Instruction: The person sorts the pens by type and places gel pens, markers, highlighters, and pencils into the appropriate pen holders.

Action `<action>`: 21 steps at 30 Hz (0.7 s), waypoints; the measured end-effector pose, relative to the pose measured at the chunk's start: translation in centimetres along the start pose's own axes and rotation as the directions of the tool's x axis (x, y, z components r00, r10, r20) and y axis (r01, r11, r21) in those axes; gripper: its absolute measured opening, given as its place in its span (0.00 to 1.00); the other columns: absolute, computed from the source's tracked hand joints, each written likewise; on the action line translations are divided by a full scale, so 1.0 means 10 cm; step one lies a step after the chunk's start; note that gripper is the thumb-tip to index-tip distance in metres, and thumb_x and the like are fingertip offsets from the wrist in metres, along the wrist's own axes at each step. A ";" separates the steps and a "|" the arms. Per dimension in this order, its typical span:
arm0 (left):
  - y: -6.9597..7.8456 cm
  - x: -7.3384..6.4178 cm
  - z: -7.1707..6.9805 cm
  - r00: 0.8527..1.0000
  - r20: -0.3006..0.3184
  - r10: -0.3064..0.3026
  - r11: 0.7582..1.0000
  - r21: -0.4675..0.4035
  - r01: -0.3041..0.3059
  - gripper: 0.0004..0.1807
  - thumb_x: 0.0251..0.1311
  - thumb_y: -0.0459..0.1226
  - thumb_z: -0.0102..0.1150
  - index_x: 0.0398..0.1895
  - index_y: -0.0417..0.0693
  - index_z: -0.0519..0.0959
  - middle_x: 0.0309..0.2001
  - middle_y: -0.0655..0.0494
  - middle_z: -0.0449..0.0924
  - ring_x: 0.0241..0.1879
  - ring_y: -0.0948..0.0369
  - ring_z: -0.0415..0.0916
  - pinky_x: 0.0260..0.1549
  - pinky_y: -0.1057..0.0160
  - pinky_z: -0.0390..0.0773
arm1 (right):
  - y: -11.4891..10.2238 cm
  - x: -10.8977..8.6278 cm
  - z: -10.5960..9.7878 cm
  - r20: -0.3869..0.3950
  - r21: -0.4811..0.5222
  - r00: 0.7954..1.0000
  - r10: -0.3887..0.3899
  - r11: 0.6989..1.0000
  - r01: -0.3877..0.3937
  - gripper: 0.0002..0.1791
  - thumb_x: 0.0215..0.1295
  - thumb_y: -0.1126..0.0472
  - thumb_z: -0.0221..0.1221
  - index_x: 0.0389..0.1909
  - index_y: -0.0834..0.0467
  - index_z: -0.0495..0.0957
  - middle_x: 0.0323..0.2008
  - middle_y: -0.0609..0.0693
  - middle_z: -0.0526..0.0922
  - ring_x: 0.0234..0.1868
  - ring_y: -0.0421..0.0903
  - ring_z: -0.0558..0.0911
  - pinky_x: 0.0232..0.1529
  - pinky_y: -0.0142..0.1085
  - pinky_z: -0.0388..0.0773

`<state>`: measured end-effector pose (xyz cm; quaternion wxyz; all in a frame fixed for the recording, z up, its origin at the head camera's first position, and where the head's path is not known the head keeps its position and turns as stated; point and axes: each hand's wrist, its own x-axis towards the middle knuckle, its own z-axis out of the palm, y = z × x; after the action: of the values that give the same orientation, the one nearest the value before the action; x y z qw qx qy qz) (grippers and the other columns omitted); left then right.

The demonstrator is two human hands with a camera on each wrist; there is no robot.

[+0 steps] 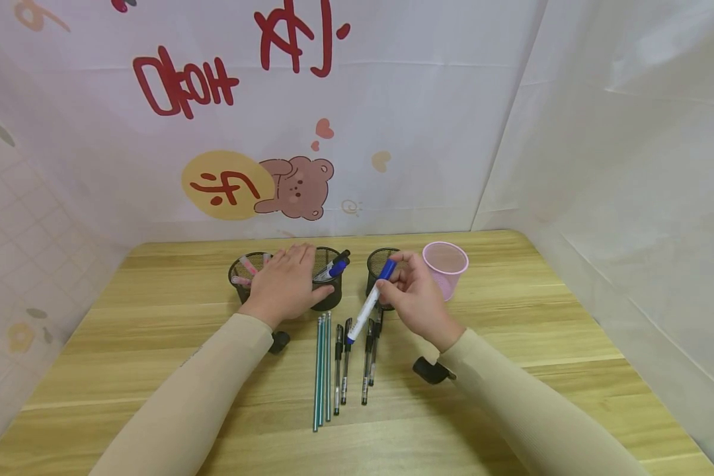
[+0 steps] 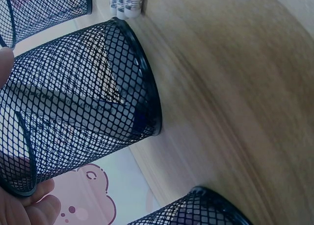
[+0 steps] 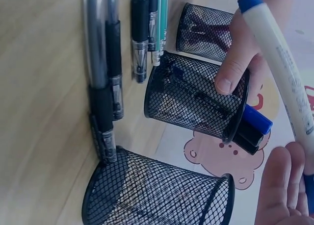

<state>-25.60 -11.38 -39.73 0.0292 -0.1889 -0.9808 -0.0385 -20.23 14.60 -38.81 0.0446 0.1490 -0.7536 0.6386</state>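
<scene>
My right hand (image 1: 419,301) pinches a white marker (image 1: 365,312) by its blue-capped end, the other end slanting down to the left. Behind that hand stands a black mesh pen holder (image 3: 162,190) with no pens visible inside. My left hand (image 1: 285,284) grips another black mesh pen holder (image 1: 327,301) at its left side. Its thumb (image 3: 233,70) lies on the near wall, and its other fingers reach around the rim. A blue-capped marker (image 1: 337,268) and a black-capped marker (image 3: 246,137) stick out of this holder.
A third black mesh holder (image 1: 238,270) with pink-marked sticks stands left, partly behind my left hand. A pink mesh holder (image 1: 446,258) stands at the right. Several black gel pens (image 1: 337,370) and teal pencils (image 1: 320,377) lie on the wooden table (image 1: 512,317) before the holders.
</scene>
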 end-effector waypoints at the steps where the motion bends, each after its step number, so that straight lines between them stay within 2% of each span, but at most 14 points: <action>1: 0.00 0.00 0.00 1.000 0.001 0.000 1.000 -0.001 0.000 0.54 0.70 0.69 0.51 0.84 0.40 0.54 0.83 0.42 0.56 0.83 0.45 0.53 0.83 0.43 0.51 | -0.01 0.01 0.01 -0.013 0.000 1.000 -0.007 1.000 0.007 0.25 0.67 0.77 0.60 0.62 0.68 0.63 0.33 0.60 0.82 0.29 0.43 0.84 0.36 0.34 0.88; 4: 0.00 0.00 -0.01 1.000 0.002 0.000 1.000 -0.002 0.000 0.54 0.70 0.69 0.51 0.84 0.40 0.54 0.83 0.42 0.56 0.83 0.45 0.53 0.83 0.44 0.50 | -0.04 0.02 0.03 -0.045 0.009 0.998 -0.033 0.999 0.033 0.25 0.68 0.77 0.60 0.62 0.68 0.63 0.34 0.62 0.82 0.29 0.42 0.83 0.36 0.31 0.87; 9: 0.00 -0.01 -0.01 1.000 0.004 -0.001 1.000 -0.003 0.001 0.54 0.71 0.68 0.51 0.84 0.39 0.53 0.83 0.42 0.55 0.83 0.44 0.52 0.83 0.44 0.50 | -0.08 0.04 0.05 -0.077 0.015 0.994 -0.074 0.997 0.075 0.25 0.68 0.77 0.61 0.62 0.69 0.62 0.35 0.62 0.82 0.30 0.46 0.84 0.38 0.37 0.89; 14: 0.01 0.00 -0.01 1.000 0.005 -0.005 1.000 -0.005 0.005 0.54 0.70 0.68 0.51 0.84 0.40 0.53 0.83 0.42 0.55 0.83 0.44 0.52 0.83 0.44 0.50 | -0.11 0.06 0.06 -0.096 0.033 0.993 -0.067 0.997 0.071 0.26 0.69 0.77 0.61 0.63 0.69 0.62 0.38 0.60 0.82 0.34 0.51 0.86 0.40 0.37 0.89; 21: 0.01 0.00 -0.01 1.000 0.007 -0.003 1.000 0.000 0.003 0.54 0.70 0.69 0.51 0.84 0.40 0.53 0.83 0.42 0.55 0.83 0.45 0.52 0.83 0.44 0.50 | -0.12 0.10 0.10 -0.140 0.086 0.988 -0.060 0.994 0.073 0.25 0.70 0.76 0.60 0.62 0.64 0.62 0.39 0.58 0.81 0.35 0.47 0.85 0.43 0.37 0.90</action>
<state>-25.58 -11.33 -39.62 0.0257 -0.1877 -0.9812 -0.0377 -20.70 13.30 -37.65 0.1108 0.1316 -0.7135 0.6792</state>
